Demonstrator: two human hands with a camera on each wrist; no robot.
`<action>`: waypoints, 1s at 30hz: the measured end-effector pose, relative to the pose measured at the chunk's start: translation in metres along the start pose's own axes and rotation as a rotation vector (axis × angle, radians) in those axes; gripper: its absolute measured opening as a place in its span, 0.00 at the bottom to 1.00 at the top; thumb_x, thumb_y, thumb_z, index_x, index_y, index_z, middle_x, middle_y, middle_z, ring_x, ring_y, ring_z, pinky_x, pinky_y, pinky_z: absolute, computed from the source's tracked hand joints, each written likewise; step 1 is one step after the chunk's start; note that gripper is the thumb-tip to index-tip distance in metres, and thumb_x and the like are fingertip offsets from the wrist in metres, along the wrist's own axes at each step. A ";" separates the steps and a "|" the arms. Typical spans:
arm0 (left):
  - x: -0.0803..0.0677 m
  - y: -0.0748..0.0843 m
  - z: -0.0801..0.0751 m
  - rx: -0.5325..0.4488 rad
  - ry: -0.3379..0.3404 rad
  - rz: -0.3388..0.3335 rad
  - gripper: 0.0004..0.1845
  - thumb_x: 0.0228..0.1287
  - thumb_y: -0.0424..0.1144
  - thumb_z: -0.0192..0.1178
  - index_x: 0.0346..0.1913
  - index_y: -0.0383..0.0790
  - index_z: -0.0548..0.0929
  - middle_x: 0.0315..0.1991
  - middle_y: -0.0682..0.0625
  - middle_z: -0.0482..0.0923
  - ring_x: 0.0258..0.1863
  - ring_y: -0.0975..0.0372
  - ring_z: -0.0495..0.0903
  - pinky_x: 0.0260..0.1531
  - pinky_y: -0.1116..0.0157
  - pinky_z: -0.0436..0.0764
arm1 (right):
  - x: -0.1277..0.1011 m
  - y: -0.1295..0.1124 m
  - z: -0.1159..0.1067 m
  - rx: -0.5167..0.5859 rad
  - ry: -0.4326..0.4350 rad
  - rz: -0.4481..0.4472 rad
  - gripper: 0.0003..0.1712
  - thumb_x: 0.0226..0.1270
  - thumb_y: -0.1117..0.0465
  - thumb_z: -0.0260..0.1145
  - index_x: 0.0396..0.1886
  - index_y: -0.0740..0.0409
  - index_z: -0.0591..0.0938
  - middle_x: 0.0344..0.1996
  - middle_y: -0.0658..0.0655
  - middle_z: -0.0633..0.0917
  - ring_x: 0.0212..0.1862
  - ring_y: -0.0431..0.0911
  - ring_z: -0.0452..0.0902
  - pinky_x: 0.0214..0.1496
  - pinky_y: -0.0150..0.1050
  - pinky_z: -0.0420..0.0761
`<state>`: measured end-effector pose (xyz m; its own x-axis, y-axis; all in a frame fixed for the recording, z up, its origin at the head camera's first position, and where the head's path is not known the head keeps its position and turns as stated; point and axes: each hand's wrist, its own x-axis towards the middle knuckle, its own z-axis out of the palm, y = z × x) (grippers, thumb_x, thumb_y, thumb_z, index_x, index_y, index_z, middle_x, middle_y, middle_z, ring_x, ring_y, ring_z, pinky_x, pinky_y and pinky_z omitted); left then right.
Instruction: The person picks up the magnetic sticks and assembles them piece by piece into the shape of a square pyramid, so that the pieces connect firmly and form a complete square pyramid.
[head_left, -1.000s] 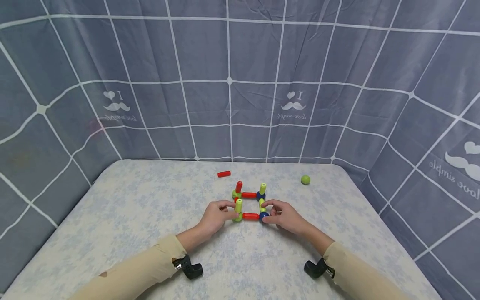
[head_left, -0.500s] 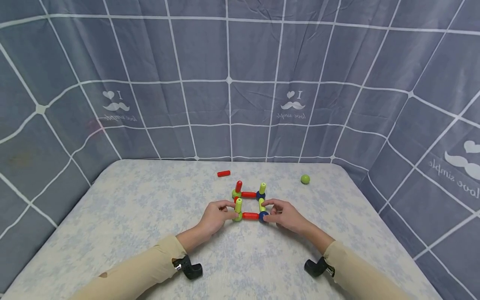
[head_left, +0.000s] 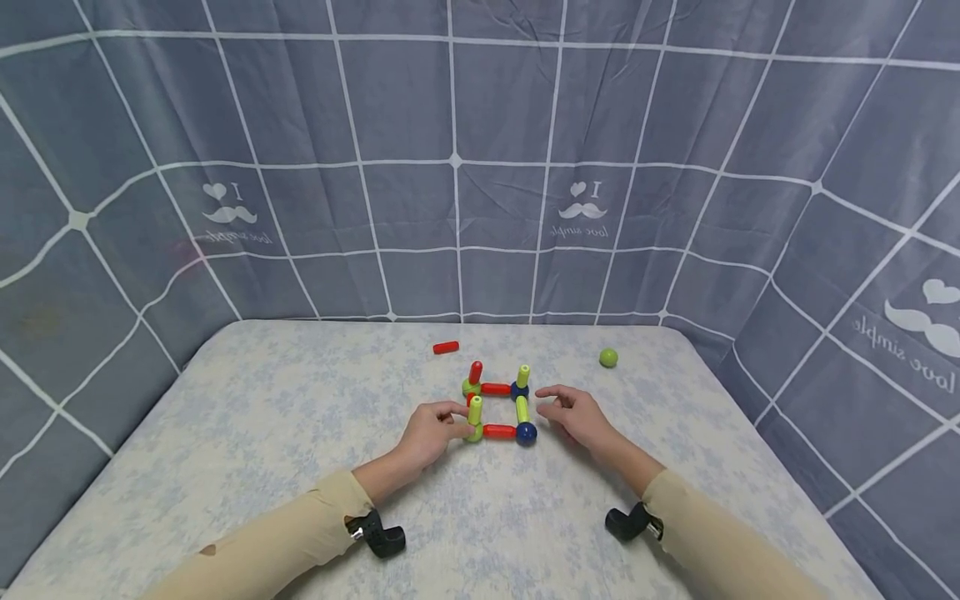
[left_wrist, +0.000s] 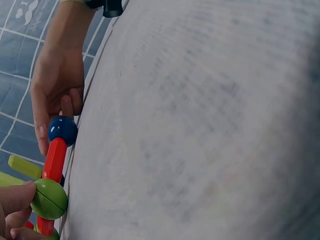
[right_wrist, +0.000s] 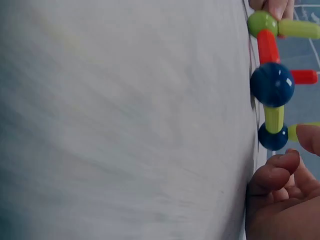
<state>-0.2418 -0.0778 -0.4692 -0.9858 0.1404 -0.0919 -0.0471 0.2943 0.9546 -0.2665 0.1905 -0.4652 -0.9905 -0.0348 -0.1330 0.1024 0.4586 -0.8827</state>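
Toy frame (head_left: 497, 407): four balls, two upright green rods, left fingers (head_left: 456, 419) pinching.

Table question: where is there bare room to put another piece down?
The table is bare left of the left hand, and near the front edge between both sleeves. Right of the right hand, below the green ball, is free too. It is crowded around the stick frame, between the hands, up to the red stick.

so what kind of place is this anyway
Probably a small curtained-off recording booth, not a lived-in room: grey grid-patterned cloth hangs on three sides of a table under a floral cover, bearing only a toy rod-and-ball frame.
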 end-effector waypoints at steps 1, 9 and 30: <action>0.000 0.000 0.000 0.001 -0.002 -0.001 0.11 0.57 0.36 0.73 0.44 0.42 0.89 0.20 0.54 0.63 0.17 0.62 0.58 0.20 0.66 0.60 | 0.003 0.000 0.000 -0.002 0.003 0.003 0.18 0.67 0.56 0.70 0.56 0.49 0.84 0.19 0.52 0.72 0.17 0.45 0.63 0.20 0.36 0.62; 0.001 -0.002 0.000 0.014 -0.019 -0.006 0.12 0.58 0.38 0.73 0.46 0.44 0.89 0.21 0.53 0.65 0.18 0.61 0.60 0.21 0.66 0.61 | 0.028 -0.002 0.000 -0.006 -0.059 0.023 0.26 0.67 0.53 0.70 0.65 0.47 0.80 0.15 0.51 0.70 0.16 0.43 0.61 0.19 0.36 0.62; 0.007 -0.001 -0.010 0.028 -0.020 0.018 0.12 0.58 0.36 0.72 0.46 0.43 0.90 0.22 0.53 0.67 0.18 0.62 0.61 0.20 0.66 0.61 | 0.043 -0.007 -0.002 -0.037 -0.167 0.028 0.25 0.65 0.56 0.70 0.62 0.51 0.82 0.11 0.49 0.65 0.14 0.42 0.55 0.17 0.35 0.58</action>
<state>-0.2497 -0.0863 -0.4684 -0.9831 0.1642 -0.0805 -0.0245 0.3179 0.9478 -0.3096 0.1875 -0.4638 -0.9579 -0.1675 -0.2333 0.1232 0.4942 -0.8606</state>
